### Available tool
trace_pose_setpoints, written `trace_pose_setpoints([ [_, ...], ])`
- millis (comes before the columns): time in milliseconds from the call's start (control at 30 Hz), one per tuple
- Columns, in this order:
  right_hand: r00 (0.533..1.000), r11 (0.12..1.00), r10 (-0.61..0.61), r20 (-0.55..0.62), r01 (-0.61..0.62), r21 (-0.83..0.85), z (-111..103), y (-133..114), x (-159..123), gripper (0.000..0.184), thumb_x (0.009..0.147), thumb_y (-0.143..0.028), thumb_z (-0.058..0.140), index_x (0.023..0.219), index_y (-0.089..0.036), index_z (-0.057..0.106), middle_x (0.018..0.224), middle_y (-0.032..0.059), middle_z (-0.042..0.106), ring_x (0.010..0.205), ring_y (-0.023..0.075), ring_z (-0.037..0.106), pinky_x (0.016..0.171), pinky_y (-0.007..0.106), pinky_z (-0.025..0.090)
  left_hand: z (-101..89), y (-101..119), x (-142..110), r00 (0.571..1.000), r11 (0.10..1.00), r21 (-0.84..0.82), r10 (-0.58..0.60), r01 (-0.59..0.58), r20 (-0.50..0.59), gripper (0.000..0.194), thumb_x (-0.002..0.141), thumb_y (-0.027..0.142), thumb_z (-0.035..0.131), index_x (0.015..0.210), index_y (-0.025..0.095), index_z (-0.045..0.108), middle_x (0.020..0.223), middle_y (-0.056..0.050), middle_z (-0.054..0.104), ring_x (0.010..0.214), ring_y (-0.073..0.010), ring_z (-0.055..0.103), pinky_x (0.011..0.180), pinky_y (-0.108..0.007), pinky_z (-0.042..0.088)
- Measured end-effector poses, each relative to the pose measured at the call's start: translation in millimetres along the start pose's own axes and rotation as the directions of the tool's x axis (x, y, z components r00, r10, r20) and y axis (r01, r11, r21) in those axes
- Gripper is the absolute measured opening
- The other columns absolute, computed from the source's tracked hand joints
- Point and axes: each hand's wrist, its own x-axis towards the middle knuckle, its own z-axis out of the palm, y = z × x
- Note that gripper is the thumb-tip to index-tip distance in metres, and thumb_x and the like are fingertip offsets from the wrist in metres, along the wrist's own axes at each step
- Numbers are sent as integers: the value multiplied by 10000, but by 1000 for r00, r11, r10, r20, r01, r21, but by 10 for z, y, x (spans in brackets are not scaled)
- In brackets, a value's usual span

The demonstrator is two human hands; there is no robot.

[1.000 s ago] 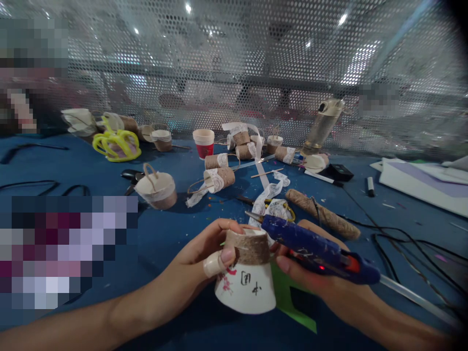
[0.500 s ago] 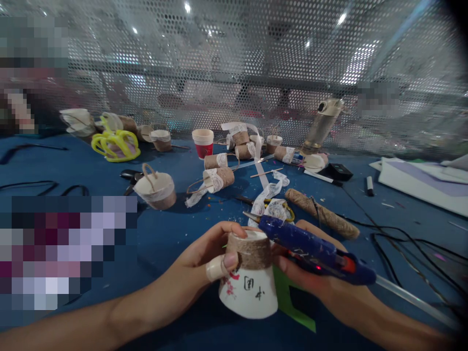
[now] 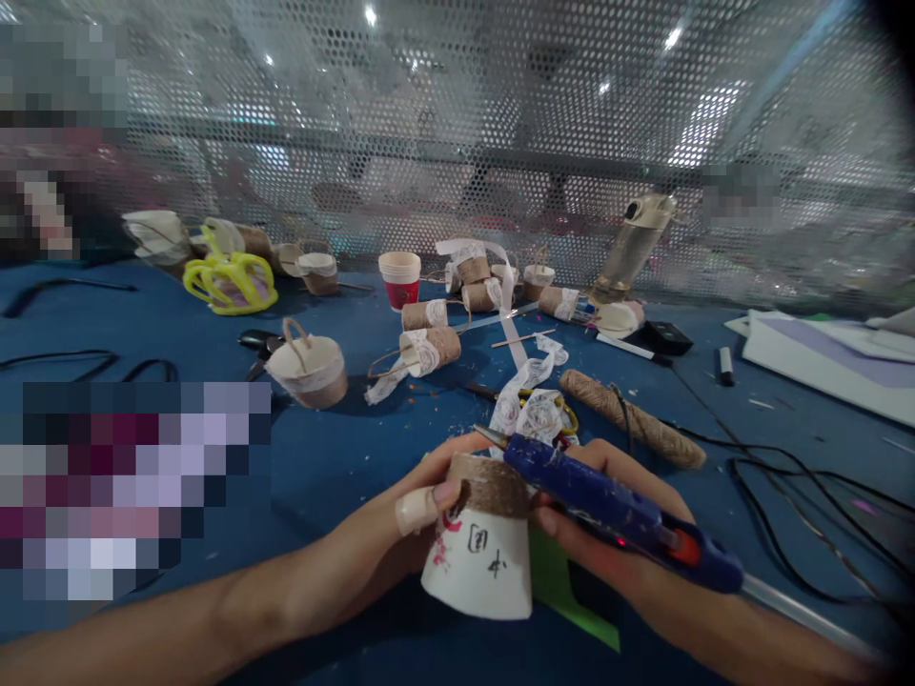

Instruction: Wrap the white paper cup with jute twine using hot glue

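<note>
My left hand (image 3: 390, 529) grips an upturned white paper cup (image 3: 480, 562); a bandaged thumb presses on the brown twine wound round the cup's narrow end. Black characters and a red mark show on its white side. My right hand (image 3: 607, 534) is wrapped round a blue hot glue gun (image 3: 615, 510), whose metal nozzle points left just above the twine band. A clear glue stick sticks out of the gun's back toward the lower right. Both hands hover over a blue table (image 3: 343, 448).
A green paper piece (image 3: 564, 595) lies under the cup. Beyond are a twine roll (image 3: 629, 419), lace ribbon (image 3: 529, 391), several twine-wrapped cups, a small basket cup (image 3: 311, 367), a red cup (image 3: 398, 278), a yellow object (image 3: 229, 283), black cables on the right and a perforated metal screen behind.
The cup has been turned slightly and tipped toward me, and the glue gun's nozzle has shifted a little lower and left over the twine band.
</note>
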Motion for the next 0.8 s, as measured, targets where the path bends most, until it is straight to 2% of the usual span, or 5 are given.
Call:
trace_pose_setpoints([
  [167,1000,1000,2,-8,-2,-19,3,-9,-13,156,811,-334,766,826,-260,629,717,-28,643,563,131,523,495,246,418,5,40,-10,1000,1000,0,-19,19,-12,499,936,434,598,1409,288,539,1409,-96,618,1263,-305,581,998,-409,435],
  [333,1000,1000,-15,15,15,6,-13,-1,3,138,806,-292,758,818,-252,626,650,-47,597,524,118,484,471,230,404,26,56,-13,999,1000,-3,-17,17,27,459,950,445,566,1384,297,571,1365,-86,655,1256,-305,589,1055,-453,394],
  [567,999,999,33,42,-34,28,-20,-5,-7,113,836,-308,730,877,-272,631,740,-41,625,554,124,488,508,244,416,48,74,11,999,1000,-16,11,-10,47,499,940,437,582,1418,295,556,1400,-76,642,1291,-310,571,1070,-452,396],
  [700,1000,999,21,0,-21,30,1,-7,5,95,825,-282,724,837,-261,632,707,-40,612,561,127,480,515,244,410,49,71,3,997,999,-33,34,-32,66,463,953,407,565,1402,296,576,1416,-63,639,1301,-300,572,1074,-432,404],
  [800,1000,1000,-2,15,2,15,-24,12,20,99,837,-283,716,826,-250,623,670,-42,591,564,125,477,508,236,403,29,66,-7,999,999,-30,20,-18,38,493,946,392,575,1430,300,549,1440,-60,626,1320,-304,562,1029,-409,436],
])
